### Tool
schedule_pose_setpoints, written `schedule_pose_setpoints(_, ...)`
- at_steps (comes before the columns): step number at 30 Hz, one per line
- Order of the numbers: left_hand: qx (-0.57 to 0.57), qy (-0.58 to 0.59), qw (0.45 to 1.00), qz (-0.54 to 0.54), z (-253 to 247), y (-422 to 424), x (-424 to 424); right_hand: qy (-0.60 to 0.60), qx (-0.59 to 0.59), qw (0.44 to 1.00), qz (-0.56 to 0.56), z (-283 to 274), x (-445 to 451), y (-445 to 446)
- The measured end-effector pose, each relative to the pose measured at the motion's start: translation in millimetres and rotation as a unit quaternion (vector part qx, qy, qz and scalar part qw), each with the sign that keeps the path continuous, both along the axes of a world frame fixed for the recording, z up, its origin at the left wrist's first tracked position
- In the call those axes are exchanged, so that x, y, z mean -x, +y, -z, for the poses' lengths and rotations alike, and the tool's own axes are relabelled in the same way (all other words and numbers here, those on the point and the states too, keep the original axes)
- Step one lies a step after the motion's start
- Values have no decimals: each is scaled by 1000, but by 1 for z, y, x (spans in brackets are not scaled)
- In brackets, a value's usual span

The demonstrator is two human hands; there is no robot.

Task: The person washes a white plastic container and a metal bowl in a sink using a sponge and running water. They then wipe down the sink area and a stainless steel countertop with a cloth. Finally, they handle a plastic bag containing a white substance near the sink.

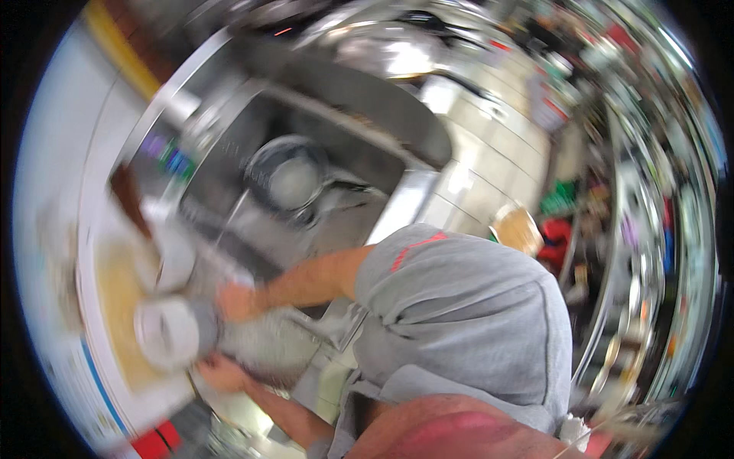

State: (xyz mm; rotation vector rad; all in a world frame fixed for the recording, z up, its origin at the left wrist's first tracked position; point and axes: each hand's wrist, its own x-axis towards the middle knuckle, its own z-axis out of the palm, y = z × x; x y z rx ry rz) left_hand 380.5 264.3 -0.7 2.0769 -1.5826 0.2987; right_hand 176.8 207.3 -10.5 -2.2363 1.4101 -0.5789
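The view is blurred. My right hand, at the end of the grey-sleeved arm, is beside a white cylindrical object with a grey side; it may be a roll or a tub. My left hand is at the lower side of the same object. Blur hides the fingers of both hands, so whether either one grips it cannot be told. Beyond my right arm is a stainless steel sink, with a round metal pan or bowl lying in its basin.
A second white container or roll is near the wall. Small bottles stand at the sink's far corner. A curved metal panel rises beside the basin. Shiny cookware is at the top; crowded shelves line the right.
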Motion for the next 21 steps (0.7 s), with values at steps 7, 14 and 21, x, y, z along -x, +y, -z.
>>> schedule_pose_setpoints(7, -28, 56, 998, -11, -42, 26, 47, -22, 8, 1000, 11, -12, 83, 124)
schedule_pose_setpoints(14, 106, 35, 993, 45, -51, 41, 50, 246, -330, 904, -114, 15, 175, 112)
schedule_pose_setpoints(21, 40, -229, 972, 13, -7, 36, 22, 160, -365, 897, -190, 42, 131, 89)
